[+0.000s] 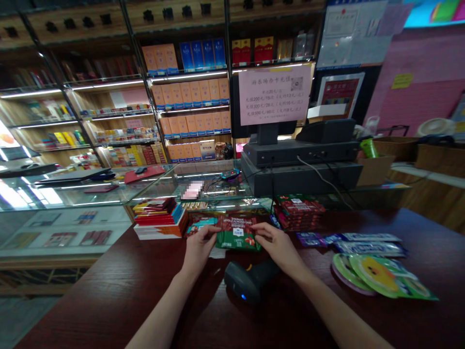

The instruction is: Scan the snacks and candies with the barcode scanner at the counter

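Between my two hands is a green and brown pack of whole almond dark chocolate (238, 233). My left hand (200, 247) pinches its left edge, and my right hand (278, 245) pinches its right edge. A teal and brown pack (201, 224) lies just behind my left fingers. Below the chocolate pack, a dark barcode scanner (241, 281) rests on the wooden counter (119, 295) with a small blue light showing; its handle reaches toward my right wrist. Behind my right hand stands a stack of similar chocolate packs (298, 213).
Left of the packs sits a pile of small boxes (160, 218). Blue and white packets (370, 245) and round green duck-print packages (381, 275) lie to the right. A glass display case (152, 189) and a register (298, 165) stand behind, with cables hanging down.
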Demonstrator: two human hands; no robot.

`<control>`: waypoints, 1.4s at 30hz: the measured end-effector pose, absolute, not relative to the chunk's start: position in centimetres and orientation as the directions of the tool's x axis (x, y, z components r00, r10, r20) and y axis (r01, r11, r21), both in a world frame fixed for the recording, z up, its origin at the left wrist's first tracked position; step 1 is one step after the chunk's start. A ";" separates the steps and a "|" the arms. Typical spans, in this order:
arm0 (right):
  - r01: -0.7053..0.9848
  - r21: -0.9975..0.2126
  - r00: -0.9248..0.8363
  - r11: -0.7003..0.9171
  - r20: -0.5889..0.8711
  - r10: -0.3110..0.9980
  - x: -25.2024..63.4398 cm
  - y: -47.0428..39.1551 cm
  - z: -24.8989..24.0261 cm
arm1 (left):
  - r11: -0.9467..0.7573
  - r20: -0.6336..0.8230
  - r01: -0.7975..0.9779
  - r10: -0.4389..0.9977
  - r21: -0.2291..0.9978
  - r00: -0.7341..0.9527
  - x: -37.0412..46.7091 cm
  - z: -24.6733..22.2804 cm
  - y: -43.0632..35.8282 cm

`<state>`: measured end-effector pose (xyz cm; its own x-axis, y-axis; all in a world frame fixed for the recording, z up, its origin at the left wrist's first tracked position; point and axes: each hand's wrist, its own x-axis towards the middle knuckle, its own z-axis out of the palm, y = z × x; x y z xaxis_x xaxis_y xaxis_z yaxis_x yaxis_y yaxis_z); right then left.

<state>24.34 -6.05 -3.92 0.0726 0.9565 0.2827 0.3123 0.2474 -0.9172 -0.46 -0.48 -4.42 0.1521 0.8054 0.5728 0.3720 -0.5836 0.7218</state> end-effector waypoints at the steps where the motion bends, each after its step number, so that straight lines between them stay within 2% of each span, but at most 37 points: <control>1: 0.328 -0.911 0.066 0.251 0.287 0.956 24.4 -6.0 -4.1 | -0.585 0.573 0.372 0.805 0.721 0.156 -0.4 -4.4 -0.5; 10: 0.432 -0.866 0.124 0.251 0.333 0.935 24.4 -6.4 -3.1 | -0.596 0.569 0.430 0.796 0.678 0.206 -0.7 -4.5 -0.4; 16: 0.571 -0.780 0.064 0.256 0.354 0.933 24.4 -6.3 -2.1 | -0.638 0.565 0.431 0.769 0.639 0.299 -1.2 -4.1 -0.3; 21: 0.737 -0.645 0.019 0.203 0.321 0.947 23.1 -5.7 -0.2 | -0.655 0.590 0.535 0.742 0.533 0.319 -2.2 -3.4 -0.2; 27: 0.798 -0.562 -0.076 0.218 0.266 0.961 20.5 -4.0 0.7 | -0.653 0.626 0.692 0.687 0.308 0.369 -4.1 -3.1 0.2; 31: 0.797 -0.550 -0.135 0.251 0.242 0.961 19.0 -2.2 0.7 | -0.582 0.600 0.786 0.712 0.210 0.366 -5.0 -3.6 0.8; 38: 0.738 -0.637 -0.194 0.222 0.115 0.974 17.0 1.0 -0.1 | -0.379 0.539 0.915 0.804 0.137 0.252 -5.0 -3.9 0.4; 42: 0.725 -0.652 -0.235 0.225 0.072 0.969 16.4 2.4 -1.2 | -0.242 0.479 0.969 0.856 0.039 0.195 -4.6 -3.7 -0.3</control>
<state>16.38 2.35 -1.22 -0.2352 0.9692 0.0725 0.7246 0.2246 -0.6515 -4.57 -0.29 -3.69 0.1948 0.8560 0.4789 0.9694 -0.2425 0.0390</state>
